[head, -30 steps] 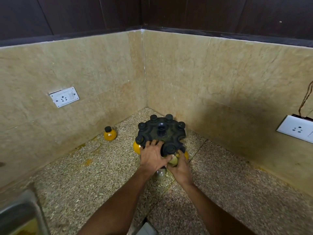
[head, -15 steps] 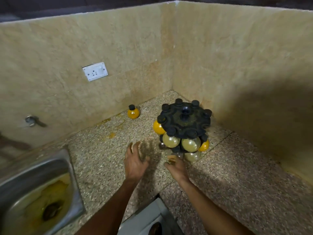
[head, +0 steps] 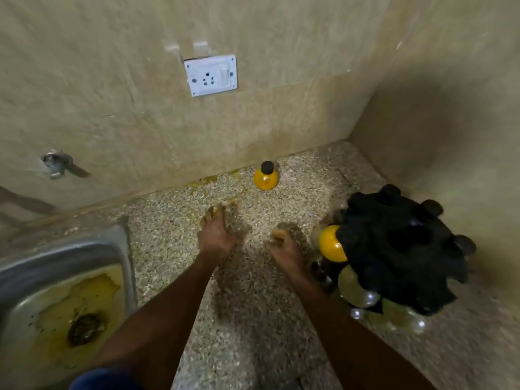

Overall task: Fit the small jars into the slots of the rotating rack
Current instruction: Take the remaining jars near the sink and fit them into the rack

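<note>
Jar [head: 265,177] stands alone by the back wall, well apart from the rack [head: 402,249] at right. Both hands hover empty between them — left hand [head: 216,235] with straight fingers, right hand [head: 284,247] loosely curled. Blur suggests haste — a rushed reach could tip the round jar over.

two bare forearms, blue garment [head: 107,378] at bottom edge

We see the rack [head: 402,249] on the worktop [head: 253,319] at right, in the wall corner (jars sit in its slots). One loose jar [head: 265,176] stands behind our hands [head: 218,235], against the back wall. Sink [head: 64,299] at left, socket [head: 210,75] on the wall above.
</note>
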